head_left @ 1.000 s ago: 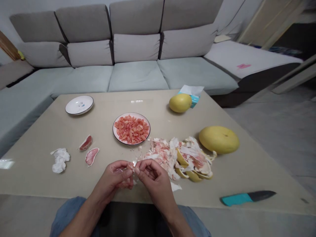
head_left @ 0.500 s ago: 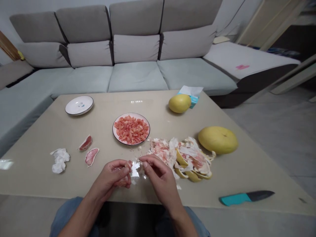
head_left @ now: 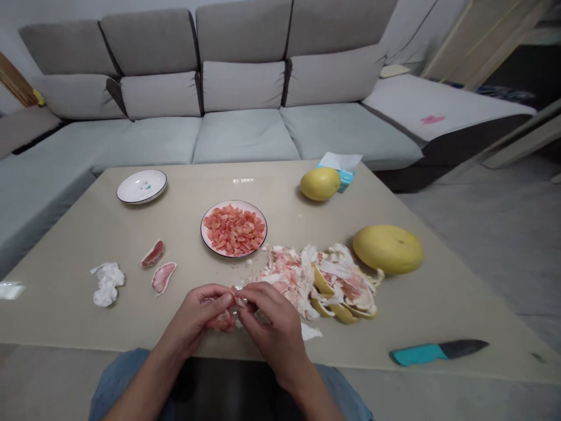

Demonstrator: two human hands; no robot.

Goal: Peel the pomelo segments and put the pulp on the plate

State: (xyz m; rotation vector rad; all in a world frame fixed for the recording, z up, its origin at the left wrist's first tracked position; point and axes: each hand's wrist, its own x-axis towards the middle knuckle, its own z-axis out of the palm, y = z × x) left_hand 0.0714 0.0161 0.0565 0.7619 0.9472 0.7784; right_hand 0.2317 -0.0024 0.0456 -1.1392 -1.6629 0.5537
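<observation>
The scene is viewed from one camera worn on the person's head, which is faced forward and angled down. The left hand [head_left: 193, 318] and right hand [head_left: 274, 327] are seen from above and close by at the bottom of the frame, a beige table [head_left: 79, 245] is looked across at a slant, and a grey sofa [head_left: 241, 134] is taken in farther off along the top

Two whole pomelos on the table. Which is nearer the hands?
The larger pomelo, just right of the peel pile; the smaller pomelo sits farther back, beside the tissue box.
</observation>
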